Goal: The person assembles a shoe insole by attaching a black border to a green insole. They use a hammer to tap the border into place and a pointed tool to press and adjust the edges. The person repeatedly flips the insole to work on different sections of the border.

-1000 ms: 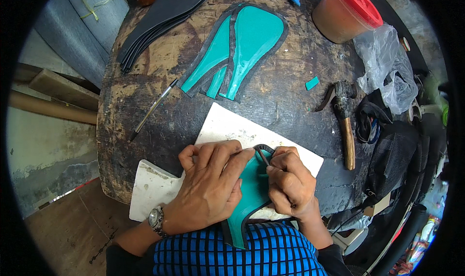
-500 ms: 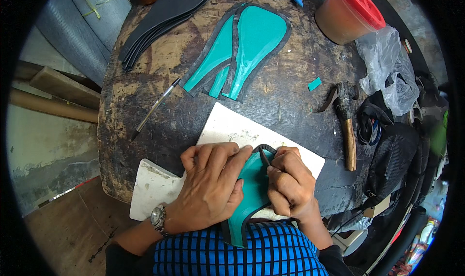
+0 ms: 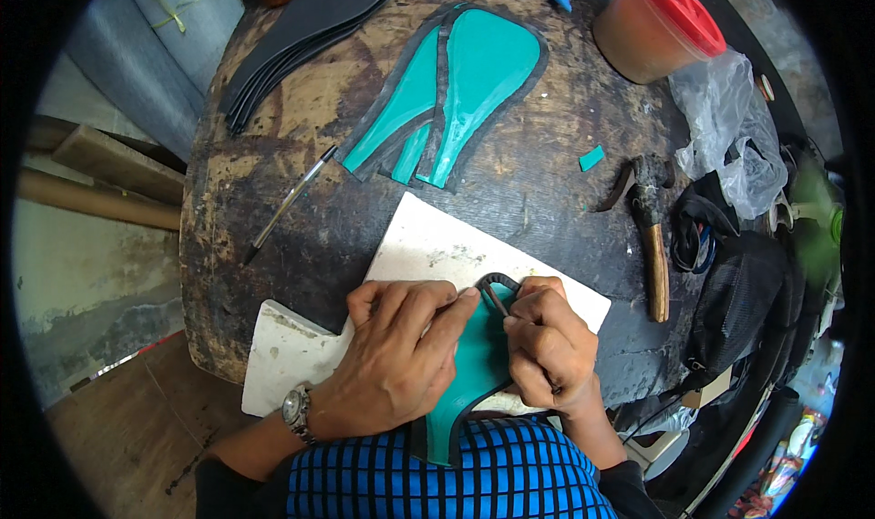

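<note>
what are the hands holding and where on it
The left hand presses the teal leather piece flat near its dark top edge; the right hand grips a thin tool there.

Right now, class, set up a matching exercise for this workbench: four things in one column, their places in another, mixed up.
Things:
1. hammer
2. pen
3. jar with red lid
4. black soles

Places:
A. far left of the table
B. right, beside the white board
C. far right
D. left, lying slantwise

Pairs: 1-B, 2-D, 3-C, 4-A
</note>
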`<state>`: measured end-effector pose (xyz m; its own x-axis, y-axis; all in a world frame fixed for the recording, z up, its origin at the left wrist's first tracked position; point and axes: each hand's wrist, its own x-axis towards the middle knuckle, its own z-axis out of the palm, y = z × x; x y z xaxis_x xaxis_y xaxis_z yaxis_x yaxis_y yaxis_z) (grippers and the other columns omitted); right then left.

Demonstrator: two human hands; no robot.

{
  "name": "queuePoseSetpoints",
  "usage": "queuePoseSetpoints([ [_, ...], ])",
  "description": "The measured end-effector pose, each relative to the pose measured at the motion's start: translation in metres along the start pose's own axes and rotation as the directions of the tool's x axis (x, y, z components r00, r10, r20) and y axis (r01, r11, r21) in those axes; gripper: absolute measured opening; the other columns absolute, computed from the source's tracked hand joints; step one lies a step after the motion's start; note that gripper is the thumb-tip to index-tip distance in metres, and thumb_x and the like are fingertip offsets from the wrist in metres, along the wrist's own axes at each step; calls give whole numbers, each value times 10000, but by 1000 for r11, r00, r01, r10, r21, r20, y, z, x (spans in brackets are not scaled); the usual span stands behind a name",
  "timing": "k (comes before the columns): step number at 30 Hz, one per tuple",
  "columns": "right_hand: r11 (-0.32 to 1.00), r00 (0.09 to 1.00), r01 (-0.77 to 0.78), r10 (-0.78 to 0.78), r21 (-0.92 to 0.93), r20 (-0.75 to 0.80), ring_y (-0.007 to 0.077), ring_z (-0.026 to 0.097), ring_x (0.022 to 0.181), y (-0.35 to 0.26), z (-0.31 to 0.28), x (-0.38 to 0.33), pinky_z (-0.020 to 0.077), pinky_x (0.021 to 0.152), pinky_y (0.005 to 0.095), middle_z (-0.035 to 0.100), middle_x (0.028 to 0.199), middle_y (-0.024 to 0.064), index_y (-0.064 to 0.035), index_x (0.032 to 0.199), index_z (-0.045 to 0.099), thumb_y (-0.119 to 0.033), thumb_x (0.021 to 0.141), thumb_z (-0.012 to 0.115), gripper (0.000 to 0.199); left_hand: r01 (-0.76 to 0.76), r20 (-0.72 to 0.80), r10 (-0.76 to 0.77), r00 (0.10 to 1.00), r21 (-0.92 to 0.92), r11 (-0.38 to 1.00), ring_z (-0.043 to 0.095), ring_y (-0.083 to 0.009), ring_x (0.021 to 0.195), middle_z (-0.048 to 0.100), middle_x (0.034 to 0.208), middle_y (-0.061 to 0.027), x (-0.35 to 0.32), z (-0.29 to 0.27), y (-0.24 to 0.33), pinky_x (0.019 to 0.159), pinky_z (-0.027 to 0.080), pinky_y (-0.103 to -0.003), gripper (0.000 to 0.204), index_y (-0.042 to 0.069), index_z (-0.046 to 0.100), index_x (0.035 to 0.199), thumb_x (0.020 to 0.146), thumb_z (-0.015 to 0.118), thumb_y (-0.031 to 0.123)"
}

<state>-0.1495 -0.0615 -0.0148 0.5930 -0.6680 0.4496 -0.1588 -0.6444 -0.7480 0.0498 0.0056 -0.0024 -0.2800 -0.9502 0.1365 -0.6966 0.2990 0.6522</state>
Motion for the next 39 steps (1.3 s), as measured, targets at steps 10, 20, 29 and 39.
queuePoseSetpoints([
  [10, 990, 991, -97, 106, 104, -80, 304, 575, 708, -3, -1, -3, 494, 749, 391, 558, 776, 165, 59, 800, 596, 74, 702, 624, 103, 115, -4, -115, 993, -19, 993, 554, -216, 920, 593, 977, -69, -3, -2, 5, 947, 317, -418, 555, -26, 536, 1363, 859, 715, 121],
  [20, 953, 910, -242, 288, 181, -299, 245, 647, 964, -8, -8, -2, 507, 822, 304, 652, 1061, 193, 45, 1141, 686, -63, 898, 698, 266, -194, -373, 232, 898, 137, 971, 590, -151, 816, 592, 902, -10, 4, -18, 6, 802, 367, -382, 364, 59, 680, 1147, 794, 759, 16],
  [29, 983, 925, 5, 66, 186, -375, 236, 621, 934, -17, -6, 3, 504, 786, 307, 600, 1076, 162, -6, 1079, 668, 21, 862, 702, 221, -356, -338, 523, 782, 447, 821, 599, -131, 778, 598, 898, 12, -2, -41, 27, 795, 355, -396, 323, 102, 658, 1130, 820, 747, 78],
  [39, 994, 922, -42, 77, 98, -379, 170, 579, 810, -25, -12, 1, 467, 670, 263, 605, 975, 147, 9, 1018, 639, 16, 855, 692, 171, -394, -253, 428, 868, 176, 902, 619, -149, 780, 647, 883, -37, 9, -58, 31, 768, 404, -356, 311, 65, 683, 1130, 826, 712, 3],
])
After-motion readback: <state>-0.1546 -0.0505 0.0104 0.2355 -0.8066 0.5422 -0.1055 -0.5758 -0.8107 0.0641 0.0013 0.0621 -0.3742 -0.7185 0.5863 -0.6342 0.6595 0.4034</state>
